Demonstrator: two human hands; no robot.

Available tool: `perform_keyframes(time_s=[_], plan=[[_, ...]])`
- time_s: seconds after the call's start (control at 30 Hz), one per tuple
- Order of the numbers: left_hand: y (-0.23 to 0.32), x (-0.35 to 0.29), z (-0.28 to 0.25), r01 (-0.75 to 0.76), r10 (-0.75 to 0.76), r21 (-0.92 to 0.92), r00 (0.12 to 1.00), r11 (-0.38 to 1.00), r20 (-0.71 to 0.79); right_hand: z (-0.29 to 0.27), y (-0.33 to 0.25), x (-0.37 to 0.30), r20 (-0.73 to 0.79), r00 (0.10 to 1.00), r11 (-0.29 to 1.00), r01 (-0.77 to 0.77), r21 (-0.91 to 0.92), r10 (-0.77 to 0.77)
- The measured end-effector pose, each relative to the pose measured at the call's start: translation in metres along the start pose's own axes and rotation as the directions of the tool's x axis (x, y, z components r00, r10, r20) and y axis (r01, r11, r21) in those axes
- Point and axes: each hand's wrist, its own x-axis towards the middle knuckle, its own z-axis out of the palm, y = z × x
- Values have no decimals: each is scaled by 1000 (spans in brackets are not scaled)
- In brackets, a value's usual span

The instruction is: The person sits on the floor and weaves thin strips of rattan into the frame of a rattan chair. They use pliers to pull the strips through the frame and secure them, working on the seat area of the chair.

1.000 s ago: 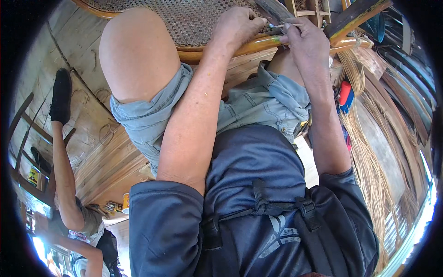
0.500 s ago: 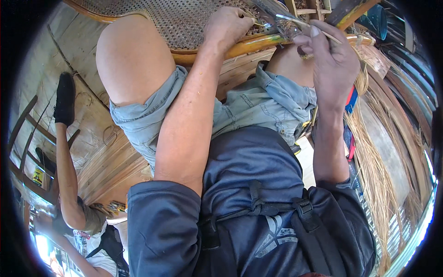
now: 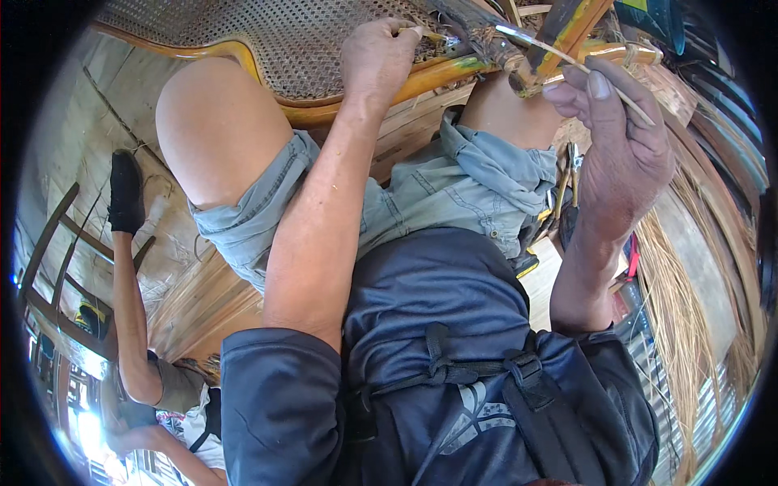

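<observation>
Cane, woven, is the biggest item: the panel (image 3: 304,44) spans the far side, L of ctr., edged by a glossy rail (image 3: 442,77) running L to R. Loose fibre bundle (image 3: 668,324) hangs down the R side, well apart from both hands. Far R of ctr., a yellow-brown post (image 3: 582,23) leans up past a bound joint (image 3: 516,71), just beyond the rail's near edge.

L grip (image 3: 374,63): over the panel, by the rail; thumb + fingertips pinched tight on a thin strip (image 3: 438,36), its tip pointing R toward the joint. Exact kind too small to tell.

R grip (image 3: 620,138): raised, R of the joint; thumb + fingers closed lightly about a slim stick (image 3: 545,47), rear end out past the hand, bright tip far L, btwn joint & L fingers. Tip prob. metal, can't be sure; touching or apart from the wood, can't tell.

Risks, my guess: stick's held well back from its tip, so a light pinch may let it swivel & nick cane or L fingertips. L pinch is small too; a tug or slick fingertips may drop the strip. Crowded joint may also snag the tip.
</observation>
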Motion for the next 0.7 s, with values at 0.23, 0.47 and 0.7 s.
perform_keyframes(time_s=[0.23,0.47,0.7], plan=[[15,-5,-4,-168,128,426,984,889,123,-11,2,-3,-21,999,997,-46,63,48],[14,6,-14,-489,336,486,866,724,370,-29,2,-1,-11,999,990,-51,135,53],[14,9,-17,-448,277,390,864,804,421,-40,5,4,19,999,993,-30,112,28]])
